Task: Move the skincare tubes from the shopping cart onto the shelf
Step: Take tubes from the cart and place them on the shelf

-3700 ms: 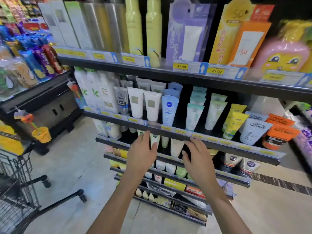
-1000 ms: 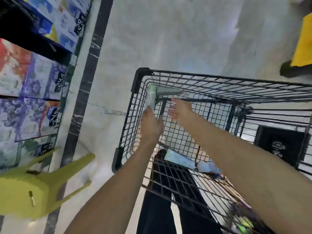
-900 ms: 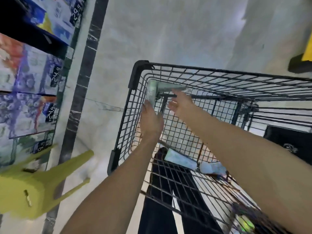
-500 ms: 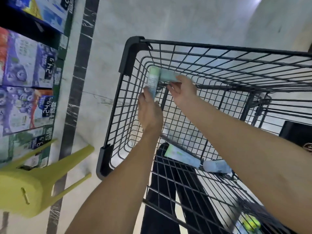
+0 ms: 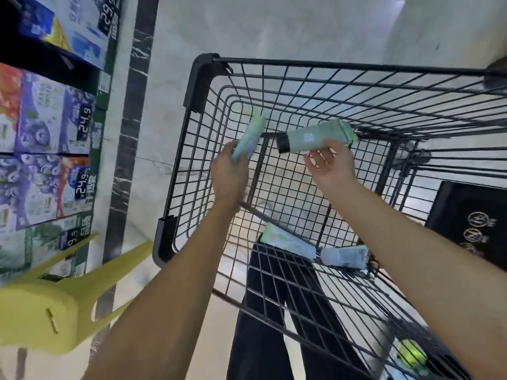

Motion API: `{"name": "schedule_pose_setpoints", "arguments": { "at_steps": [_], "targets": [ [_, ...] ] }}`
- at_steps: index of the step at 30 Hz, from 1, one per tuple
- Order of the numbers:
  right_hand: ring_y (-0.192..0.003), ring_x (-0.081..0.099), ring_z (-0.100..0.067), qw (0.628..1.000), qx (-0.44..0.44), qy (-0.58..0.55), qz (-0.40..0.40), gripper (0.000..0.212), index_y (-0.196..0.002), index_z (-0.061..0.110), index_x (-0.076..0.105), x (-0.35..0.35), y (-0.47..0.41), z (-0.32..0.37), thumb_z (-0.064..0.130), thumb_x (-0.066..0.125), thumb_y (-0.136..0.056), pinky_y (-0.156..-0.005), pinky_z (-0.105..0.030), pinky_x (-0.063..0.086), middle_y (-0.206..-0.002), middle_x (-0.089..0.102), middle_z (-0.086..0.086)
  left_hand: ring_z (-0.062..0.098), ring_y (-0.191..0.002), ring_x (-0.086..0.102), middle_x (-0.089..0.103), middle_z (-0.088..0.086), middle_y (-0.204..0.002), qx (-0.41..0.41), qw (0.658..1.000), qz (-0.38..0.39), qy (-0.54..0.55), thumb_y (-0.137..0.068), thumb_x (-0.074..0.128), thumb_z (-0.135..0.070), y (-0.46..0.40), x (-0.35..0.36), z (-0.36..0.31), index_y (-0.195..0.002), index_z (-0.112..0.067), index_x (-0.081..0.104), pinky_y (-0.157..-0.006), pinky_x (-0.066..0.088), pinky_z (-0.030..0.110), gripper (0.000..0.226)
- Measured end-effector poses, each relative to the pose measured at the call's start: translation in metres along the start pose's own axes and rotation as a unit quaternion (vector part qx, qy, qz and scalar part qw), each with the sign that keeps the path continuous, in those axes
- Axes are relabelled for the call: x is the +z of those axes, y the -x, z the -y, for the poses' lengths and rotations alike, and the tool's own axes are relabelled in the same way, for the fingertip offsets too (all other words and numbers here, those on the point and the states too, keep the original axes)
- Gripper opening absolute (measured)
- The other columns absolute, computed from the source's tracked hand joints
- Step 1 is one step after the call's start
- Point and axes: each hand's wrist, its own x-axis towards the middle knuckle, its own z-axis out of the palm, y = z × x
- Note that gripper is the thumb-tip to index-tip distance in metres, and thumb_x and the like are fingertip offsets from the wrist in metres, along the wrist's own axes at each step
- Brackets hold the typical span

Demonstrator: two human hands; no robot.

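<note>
Head view: both hands hold mint-green tubes above the black wire shopping cart (image 5: 201,78).
Left hand (image 5: 229,176) grips a pale green tube (image 5: 251,135); right hand (image 5: 330,167) pinches a black-capped tube (image 5: 315,138) from below, lying sideways. Two more tubes (image 5: 288,242) rest on the cart's wire floor. Yellow stool (image 5: 55,305) at left.
</note>
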Motion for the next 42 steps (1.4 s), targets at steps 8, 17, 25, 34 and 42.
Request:
{"name": "schedule_pose_setpoints", "arguments": {
  "at_steps": [8,17,25,34,42],
  "targets": [
    [-0.103,0.064,-0.027,0.995,0.005,0.086,0.046,0.018,-0.115,0.012,0.064,-0.036,0.1,0.031,0.02,0.06,-0.1,-0.083,-0.049,0.059,-0.112,0.068,-0.009,0.027,-0.087,0.075,0.077,0.003,-0.091,-0.105,0.972,0.077,0.197,-0.083,0.077,-0.011,0.055,-0.071,-0.052,-0.114,-0.01,0.075,-0.08,0.063,0.049,0.031],
    [-0.101,0.074,-0.028,0.975,-0.103,0.153,0.126,0.029,-0.129,0.019,0.064,-0.068,0.281,0.076,0.03,0.059,-0.102,-0.08,-0.048,0.06,-0.116,0.077,-0.006,0.0,-0.071,0.066,0.075,-0.001,-0.084,-0.003,0.952,0.161,0.261,-0.083,0.081,-0.012,0.165,-0.183,-0.164,-0.098,-0.014,0.075,-0.067,0.053,0.017,0.016],
    [-0.11,0.07,-0.035,0.97,-0.184,0.097,0.125,0.034,-0.133,0.02,0.06,-0.097,0.401,0.076,0.028,0.061,-0.1,-0.094,-0.058,0.056,-0.123,0.073,-0.011,0.027,-0.087,0.069,0.073,0.007,-0.093,-0.014,0.888,0.235,0.395,-0.098,0.065,-0.027,0.243,-0.228,-0.235,-0.113,-0.01,0.066,-0.08,0.053,0.049,0.023],
    [-0.113,0.066,-0.048,0.958,-0.268,-0.026,0.102,0.064,-0.143,0.013,0.052,-0.149,0.486,-0.002,0.0,0.07,-0.083,-0.082,-0.05,0.06,-0.13,0.067,-0.025,0.032,-0.078,0.066,0.061,0.02,-0.098,0.002,0.84,0.446,0.31,-0.105,0.048,-0.044,0.303,-0.249,-0.23,-0.132,-0.017,0.045,-0.079,0.06,0.052,0.038],
    [-0.09,0.075,-0.032,0.927,-0.347,-0.138,0.018,0.05,-0.135,0.017,0.058,-0.206,0.559,-0.077,-0.003,0.067,-0.091,-0.072,-0.042,0.061,-0.121,0.073,-0.018,0.04,-0.094,0.069,0.069,0.023,-0.105,0.079,0.795,0.576,0.175,-0.086,0.041,0.017,0.372,-0.258,-0.21,-0.124,-0.01,0.051,-0.088,0.057,0.057,0.048]
  ]
}}
